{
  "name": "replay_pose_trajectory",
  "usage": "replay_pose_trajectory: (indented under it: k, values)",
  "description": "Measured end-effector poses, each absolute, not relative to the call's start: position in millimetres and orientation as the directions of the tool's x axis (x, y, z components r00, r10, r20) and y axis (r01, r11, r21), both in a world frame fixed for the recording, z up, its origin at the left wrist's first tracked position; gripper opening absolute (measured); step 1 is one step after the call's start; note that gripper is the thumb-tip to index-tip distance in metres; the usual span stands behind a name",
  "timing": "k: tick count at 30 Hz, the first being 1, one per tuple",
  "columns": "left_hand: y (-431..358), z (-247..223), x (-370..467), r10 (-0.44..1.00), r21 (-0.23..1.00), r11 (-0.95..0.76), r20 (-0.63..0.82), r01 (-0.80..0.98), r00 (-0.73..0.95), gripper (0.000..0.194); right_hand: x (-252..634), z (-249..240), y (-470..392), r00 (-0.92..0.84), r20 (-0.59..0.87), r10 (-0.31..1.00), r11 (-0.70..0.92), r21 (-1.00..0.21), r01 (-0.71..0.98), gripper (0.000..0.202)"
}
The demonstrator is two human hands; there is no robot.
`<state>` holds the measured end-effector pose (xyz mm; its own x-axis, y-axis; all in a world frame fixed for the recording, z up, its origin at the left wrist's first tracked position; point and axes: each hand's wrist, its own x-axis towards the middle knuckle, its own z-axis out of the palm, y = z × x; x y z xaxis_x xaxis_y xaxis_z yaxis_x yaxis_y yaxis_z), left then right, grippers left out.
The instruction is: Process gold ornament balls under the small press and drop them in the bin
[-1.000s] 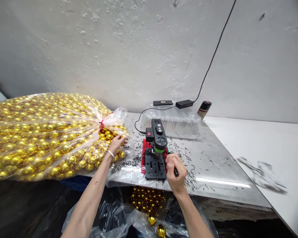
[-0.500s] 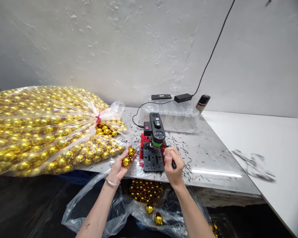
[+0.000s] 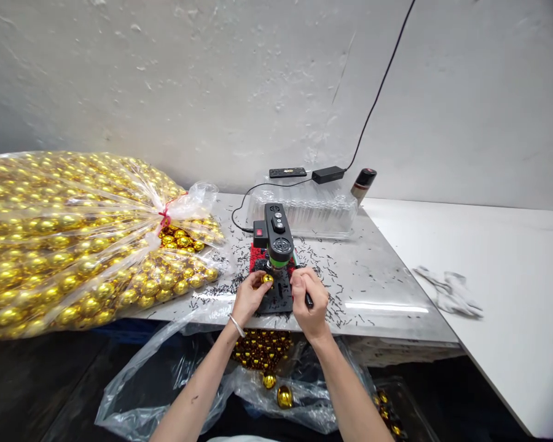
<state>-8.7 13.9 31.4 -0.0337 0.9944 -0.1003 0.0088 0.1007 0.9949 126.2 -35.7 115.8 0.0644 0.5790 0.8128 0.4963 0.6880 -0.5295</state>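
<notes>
My left hand (image 3: 247,299) pinches a shiny gold ball (image 3: 268,279) between thumb and fingers, just below the head of a small black machine (image 3: 279,232) with a green ring. Whether a second ball sits in that palm is hidden. My right hand (image 3: 310,302) is wrapped round a black handle (image 3: 308,300) at the machine's right side. Beneath both hands lies the machine's slotted black base plate (image 3: 276,301), with a patch of red (image 3: 257,255) behind it.
A big clear bag (image 3: 74,245) of gold balls, tied with red, fills the left. Short black bits litter the metal tabletop (image 3: 387,288). Behind stand a clear plastic box (image 3: 304,215) and a can (image 3: 363,184). Gloves (image 3: 449,293) lie right; an open bag (image 3: 133,387) hangs below.
My left hand has moved right, from beside the machine with two balls showing to under its head with one ball visible. My right hand keeps its grip; the view has shifted slightly.
</notes>
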Motion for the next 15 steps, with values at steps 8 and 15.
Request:
replay_pose_trajectory:
  k: [8, 15]
  values:
    - [8, 37, -4, 0.997, 0.865, -0.07, 0.079, 0.497, 0.004, 0.039, 127, 115, -36, 0.063, 0.815, 0.576, 0.699, -0.531, 0.48, 0.023]
    - [3, 45, -2, 0.987, 0.721, -0.161, 0.107, 0.674, 0.121, 0.038, 128, 112, -37, 0.055, 0.812, 0.581, 0.692, -0.529, 0.491, 0.023]
